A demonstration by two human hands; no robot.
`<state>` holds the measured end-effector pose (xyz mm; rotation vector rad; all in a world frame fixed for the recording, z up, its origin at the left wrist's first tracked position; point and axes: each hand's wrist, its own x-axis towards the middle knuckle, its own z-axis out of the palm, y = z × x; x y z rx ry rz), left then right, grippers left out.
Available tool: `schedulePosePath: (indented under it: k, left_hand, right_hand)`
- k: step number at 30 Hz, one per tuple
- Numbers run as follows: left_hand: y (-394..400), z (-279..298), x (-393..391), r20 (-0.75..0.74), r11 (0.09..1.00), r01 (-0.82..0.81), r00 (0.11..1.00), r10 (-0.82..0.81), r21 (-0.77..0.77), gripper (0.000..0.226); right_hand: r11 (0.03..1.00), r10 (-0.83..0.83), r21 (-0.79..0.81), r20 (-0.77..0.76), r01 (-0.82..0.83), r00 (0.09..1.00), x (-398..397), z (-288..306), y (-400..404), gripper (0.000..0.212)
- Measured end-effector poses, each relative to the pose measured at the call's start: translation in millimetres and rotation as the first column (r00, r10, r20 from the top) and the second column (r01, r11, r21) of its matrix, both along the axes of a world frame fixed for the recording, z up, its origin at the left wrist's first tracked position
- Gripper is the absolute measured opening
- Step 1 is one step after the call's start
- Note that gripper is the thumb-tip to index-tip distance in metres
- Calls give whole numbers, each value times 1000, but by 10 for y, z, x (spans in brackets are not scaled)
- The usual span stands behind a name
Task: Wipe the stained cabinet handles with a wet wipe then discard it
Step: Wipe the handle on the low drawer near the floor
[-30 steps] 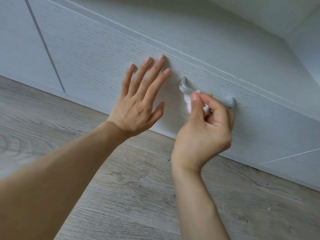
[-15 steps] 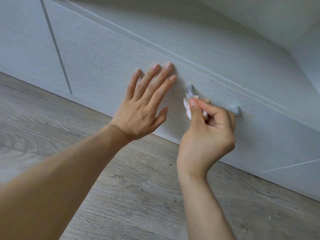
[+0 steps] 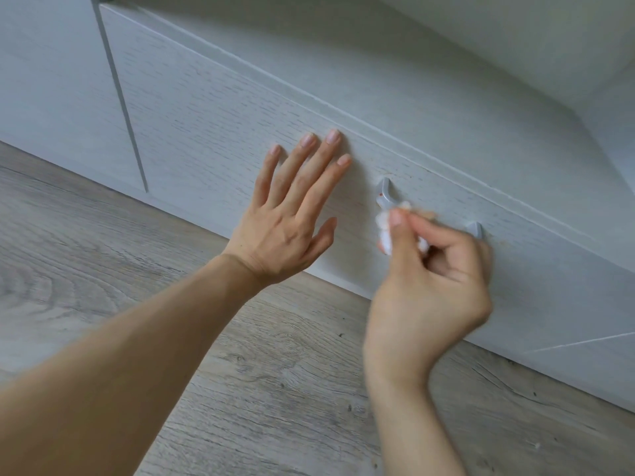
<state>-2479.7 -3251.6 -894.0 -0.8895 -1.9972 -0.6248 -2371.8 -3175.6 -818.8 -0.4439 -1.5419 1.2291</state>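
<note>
Home interior, white woodgrain cabinet fronts, grey wood-look floor

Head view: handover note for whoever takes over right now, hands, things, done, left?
Left hand: flat, fingers straight, pressing the drawer front.
Right hand: grip pinched on the wet wipe, held against the handle near its left end.
Done: wiping under way; orange smears show on the wipe.
Left: a small reddish spot still sits on the handle's left end; its middle is hidden by the hand. Finish wiping, do any other handles, then discard the wipe. No bin in view.
</note>
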Motion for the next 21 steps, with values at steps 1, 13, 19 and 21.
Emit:
schedulePosePath:
  k: [1, 13, 19, 21]
  left_hand:
    - [-5, -10, -5, 8, 1000, -12, 1000, 12, 15, 64]
    - [-201, -145, -35, 68, 999, -35, 997, 36, -9, 68]
    - [-173, -106, -17, 50, 998, -54, 997, 56, -28, 66]
    - [-134, -70, -20, 30, 998, -52, 998, 53, -31, 66]
  right_hand:
    - [999, 29, 22, -6, -29, 1000, -47, 8, -100, 10]
    - [982, -45, -184, -24, 40, 999, -286, 69, -271, 14]
    - [969, -149, -195, 17, 150, 989, -40, 43, 27, 15]
    - [982, -108, -152, 32, 112, 994, -42, 43, 10, 15]
